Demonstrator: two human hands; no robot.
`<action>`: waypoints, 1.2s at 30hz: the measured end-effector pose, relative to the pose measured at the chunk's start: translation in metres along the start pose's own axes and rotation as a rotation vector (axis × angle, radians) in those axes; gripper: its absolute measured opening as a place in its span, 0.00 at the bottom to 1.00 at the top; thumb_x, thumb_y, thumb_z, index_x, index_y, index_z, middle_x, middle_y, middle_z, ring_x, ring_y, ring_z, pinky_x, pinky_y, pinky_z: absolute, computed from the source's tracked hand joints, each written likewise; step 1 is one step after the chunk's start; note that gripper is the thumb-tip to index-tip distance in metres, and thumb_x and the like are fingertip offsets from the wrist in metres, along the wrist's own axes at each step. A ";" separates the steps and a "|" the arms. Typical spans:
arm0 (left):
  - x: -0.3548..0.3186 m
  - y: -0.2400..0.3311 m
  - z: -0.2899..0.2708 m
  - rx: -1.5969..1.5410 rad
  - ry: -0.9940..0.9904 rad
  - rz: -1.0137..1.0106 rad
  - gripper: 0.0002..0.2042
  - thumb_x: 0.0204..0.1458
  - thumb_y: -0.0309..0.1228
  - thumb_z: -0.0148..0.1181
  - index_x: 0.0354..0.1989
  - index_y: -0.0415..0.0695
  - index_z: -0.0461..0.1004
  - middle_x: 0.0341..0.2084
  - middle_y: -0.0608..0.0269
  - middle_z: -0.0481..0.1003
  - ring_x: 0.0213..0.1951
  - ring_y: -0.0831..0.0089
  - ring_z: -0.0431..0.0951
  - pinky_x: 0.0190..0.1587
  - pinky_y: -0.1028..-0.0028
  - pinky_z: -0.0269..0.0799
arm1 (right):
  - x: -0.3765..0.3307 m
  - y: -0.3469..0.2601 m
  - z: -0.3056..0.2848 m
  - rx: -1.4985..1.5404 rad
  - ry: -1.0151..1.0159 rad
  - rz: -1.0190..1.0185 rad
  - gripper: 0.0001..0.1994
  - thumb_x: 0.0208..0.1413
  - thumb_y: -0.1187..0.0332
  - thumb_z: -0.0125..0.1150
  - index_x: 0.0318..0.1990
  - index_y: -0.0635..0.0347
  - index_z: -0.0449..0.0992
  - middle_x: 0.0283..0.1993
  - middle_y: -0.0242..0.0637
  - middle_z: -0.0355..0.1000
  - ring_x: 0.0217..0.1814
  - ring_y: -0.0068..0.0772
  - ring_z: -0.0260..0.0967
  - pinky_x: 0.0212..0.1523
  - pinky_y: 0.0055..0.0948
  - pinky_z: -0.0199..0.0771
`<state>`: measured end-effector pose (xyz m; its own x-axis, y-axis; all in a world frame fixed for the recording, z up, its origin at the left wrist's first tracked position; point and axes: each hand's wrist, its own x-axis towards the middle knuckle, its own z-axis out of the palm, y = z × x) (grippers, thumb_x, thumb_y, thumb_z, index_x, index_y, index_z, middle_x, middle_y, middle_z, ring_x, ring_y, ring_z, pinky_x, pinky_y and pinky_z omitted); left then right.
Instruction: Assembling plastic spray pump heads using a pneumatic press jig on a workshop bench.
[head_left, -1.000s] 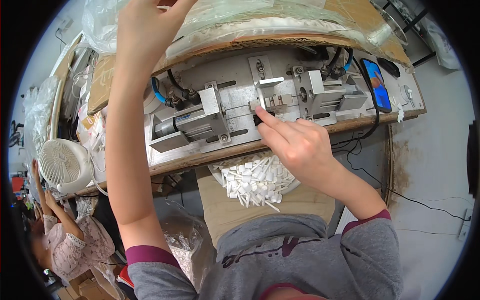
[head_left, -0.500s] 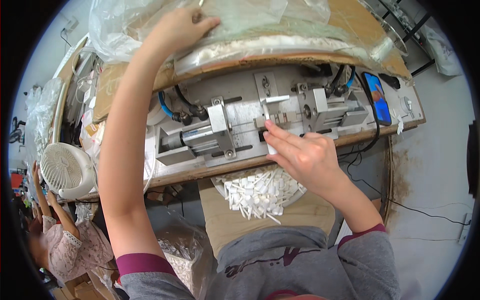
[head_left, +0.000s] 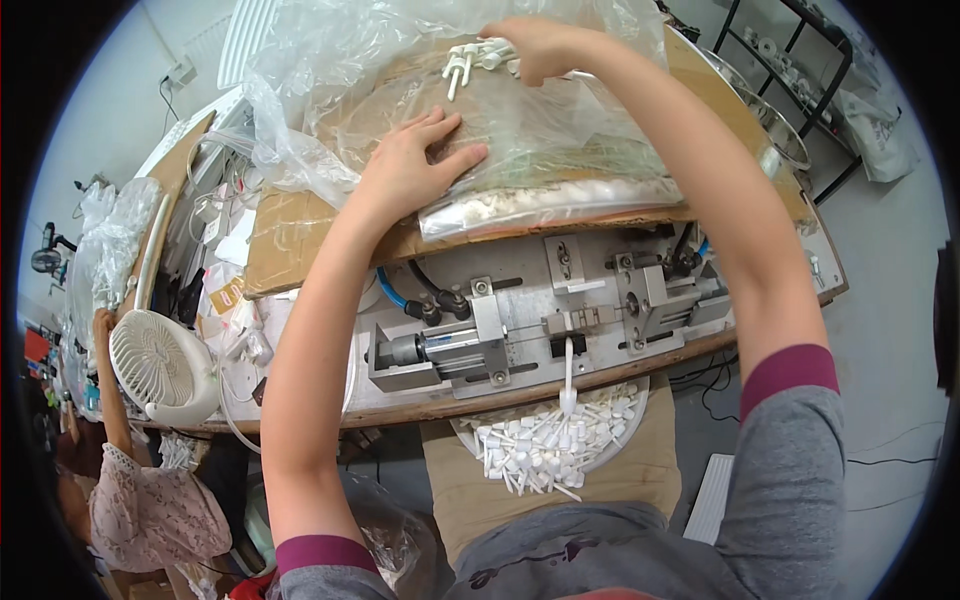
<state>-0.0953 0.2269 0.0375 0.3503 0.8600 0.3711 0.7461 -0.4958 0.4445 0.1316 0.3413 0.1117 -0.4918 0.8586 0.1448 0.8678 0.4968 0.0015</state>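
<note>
Fingers spread, my left hand (head_left: 415,165) lies flat on the clear plastic sheet (head_left: 540,130) covering the raised cardboard. Farther back, my right hand (head_left: 545,50) reaches in beside a small pile of white plastic stemmed pieces (head_left: 465,60). Its index finger and thumb are apart around the pile's edge; no piece is plainly gripped. Below the cardboard sits a metal fixture (head_left: 585,320) between two pneumatic cylinders. One white stemmed piece (head_left: 568,375) stands out from the fixture's front, its wide end toward me. Many similar white pieces (head_left: 540,440) fill a shallow round container (head_left: 640,405) at my lap.
A white fan (head_left: 165,365) stands at the left of the bench. Blue and black air hoses (head_left: 400,295) run under the cardboard edge (head_left: 290,250). Another person (head_left: 160,500) is at the far left. A black metal rack (head_left: 825,100) stands at back right.
My right hand has left the fixture for the pile on the plastic sheet. My left hand is now spread flat on the sheet. A white piece now juts from the fixture. The view has shifted.
</note>
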 end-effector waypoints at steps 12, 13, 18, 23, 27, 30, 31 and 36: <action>-0.002 0.002 0.011 -0.053 0.047 0.044 0.32 0.51 0.52 0.65 0.58 0.41 0.74 0.64 0.46 0.65 0.66 0.54 0.64 0.66 0.62 0.60 | 0.052 0.024 0.027 0.166 -0.182 0.109 0.33 0.35 0.74 0.65 0.57 0.57 0.70 0.53 0.46 0.72 0.56 0.45 0.69 0.56 0.36 0.71; -0.002 0.000 0.010 -0.060 0.045 0.040 0.32 0.51 0.52 0.65 0.58 0.40 0.74 0.64 0.45 0.65 0.67 0.53 0.63 0.66 0.62 0.60 | 0.046 0.018 0.024 0.083 -0.187 0.053 0.31 0.35 0.73 0.65 0.54 0.57 0.71 0.52 0.46 0.72 0.55 0.45 0.70 0.55 0.36 0.71; -0.001 0.000 0.006 -0.073 0.002 0.006 0.33 0.50 0.53 0.65 0.57 0.38 0.74 0.59 0.45 0.70 0.62 0.55 0.69 0.63 0.64 0.65 | -0.018 -0.003 -0.010 0.016 -0.337 -0.155 0.27 0.35 0.67 0.67 0.50 0.59 0.74 0.51 0.42 0.73 0.54 0.41 0.70 0.54 0.39 0.71; 0.020 0.005 -0.024 -0.164 -0.049 -0.167 0.32 0.51 0.54 0.65 0.52 0.35 0.74 0.48 0.46 0.77 0.52 0.59 0.76 0.54 0.65 0.72 | -0.057 -0.021 -0.051 0.412 -0.401 -0.045 0.32 0.40 0.67 0.66 0.59 0.57 0.72 0.61 0.39 0.70 0.63 0.41 0.67 0.62 0.38 0.68; 0.079 0.016 -0.022 -0.065 0.211 0.039 0.33 0.51 0.55 0.62 0.51 0.34 0.73 0.45 0.40 0.77 0.50 0.51 0.78 0.54 0.62 0.72 | -0.040 0.118 -0.019 0.146 -0.199 0.036 0.38 0.43 0.77 0.59 0.68 0.55 0.61 0.63 0.45 0.68 0.65 0.42 0.65 0.64 0.37 0.67; 0.132 0.008 0.008 0.123 0.131 -0.172 0.33 0.54 0.55 0.58 0.55 0.34 0.70 0.48 0.40 0.76 0.54 0.51 0.75 0.56 0.61 0.71 | -0.038 0.134 -0.001 -0.175 -0.265 0.182 0.43 0.41 0.83 0.56 0.70 0.49 0.57 0.64 0.49 0.66 0.64 0.47 0.65 0.61 0.36 0.69; 0.128 -0.006 0.014 0.201 0.130 -0.231 0.35 0.53 0.57 0.58 0.55 0.34 0.71 0.48 0.41 0.76 0.53 0.51 0.76 0.55 0.61 0.72 | -0.042 0.087 0.001 -0.084 -0.343 0.228 0.44 0.40 0.84 0.55 0.71 0.46 0.56 0.64 0.49 0.65 0.64 0.49 0.65 0.60 0.35 0.69; 0.150 0.011 0.046 0.298 -0.018 -0.187 0.27 0.52 0.51 0.58 0.50 0.39 0.77 0.47 0.46 0.78 0.51 0.55 0.79 0.52 0.58 0.74 | -0.086 0.067 -0.006 0.054 -0.197 0.104 0.40 0.39 0.80 0.66 0.64 0.43 0.64 0.61 0.46 0.64 0.64 0.47 0.63 0.61 0.39 0.69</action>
<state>-0.0091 0.3558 0.0606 0.2000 0.9358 0.2902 0.9298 -0.2747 0.2451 0.2325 0.3002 0.1055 -0.4090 0.9109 -0.0546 0.9121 0.4061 -0.0566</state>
